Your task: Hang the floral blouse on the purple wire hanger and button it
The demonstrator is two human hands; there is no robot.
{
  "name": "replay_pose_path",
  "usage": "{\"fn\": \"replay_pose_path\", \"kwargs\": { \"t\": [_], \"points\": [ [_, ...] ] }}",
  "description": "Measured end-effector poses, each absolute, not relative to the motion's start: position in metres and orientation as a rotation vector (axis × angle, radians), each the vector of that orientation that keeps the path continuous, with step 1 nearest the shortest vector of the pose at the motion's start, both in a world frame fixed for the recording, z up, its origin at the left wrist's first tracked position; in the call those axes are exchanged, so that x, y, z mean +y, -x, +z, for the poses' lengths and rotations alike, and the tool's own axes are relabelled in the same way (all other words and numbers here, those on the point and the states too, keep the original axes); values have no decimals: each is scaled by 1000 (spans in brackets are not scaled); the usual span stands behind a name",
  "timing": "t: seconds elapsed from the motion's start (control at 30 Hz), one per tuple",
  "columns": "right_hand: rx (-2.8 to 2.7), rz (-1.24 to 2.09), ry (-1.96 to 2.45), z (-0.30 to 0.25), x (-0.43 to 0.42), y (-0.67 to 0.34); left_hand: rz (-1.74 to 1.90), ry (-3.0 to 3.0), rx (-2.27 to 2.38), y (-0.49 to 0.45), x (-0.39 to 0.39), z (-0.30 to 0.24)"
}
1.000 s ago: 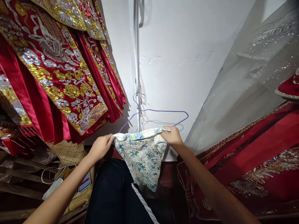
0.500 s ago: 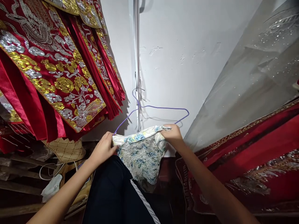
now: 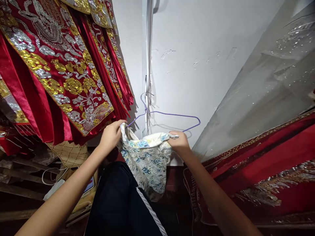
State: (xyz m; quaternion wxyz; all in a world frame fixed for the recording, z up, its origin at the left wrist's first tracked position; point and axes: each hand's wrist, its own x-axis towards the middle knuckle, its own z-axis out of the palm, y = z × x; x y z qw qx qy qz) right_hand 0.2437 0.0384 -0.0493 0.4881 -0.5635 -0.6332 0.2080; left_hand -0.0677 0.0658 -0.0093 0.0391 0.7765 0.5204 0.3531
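Note:
A white garment with a blue and yellow floral print [image 3: 147,164] hangs between my hands, over the lower part of a purple wire hanger [image 3: 172,114]. My left hand [image 3: 111,136] grips the garment's left top corner, drawn up around the hanger's left shoulder. With closed fingers, my right hand [image 3: 179,141] pinches the gathered right end of its top edge, close below the hanger's right arm. The hanger's hook is at a nail [image 3: 150,94] on the white wall. Cloth and fingers hide the hanger's bottom bar.
Red costumes with gold and silver sequins [image 3: 73,85] hang at the left. Plastic sheeting [image 3: 258,85] and a red fringed cloth [image 3: 283,170] take up the right. Lower left are wooden slats [image 3: 22,177] and a white cable [image 3: 52,175]. My dark trousers [image 3: 118,200] are below.
My left hand has moved up, lifting the garment's left corner higher along the hanger's shoulder. My right hand keeps its hold nearly in place. The view has shifted slightly.

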Motion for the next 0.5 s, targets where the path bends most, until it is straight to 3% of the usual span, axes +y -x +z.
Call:
{"fn": "replay_pose_path", "kwargs": {
  "t": [0.27, 0.5],
  "points": [
    [-1447, 664, 1310, -47, 17, -255, 1126, -2422, 1458, 37, 87, -25],
    [-1460, 217, 1588, 4, 27, -320, 1072, -2480, 1403, 50, 88, -12]
  ]
}}
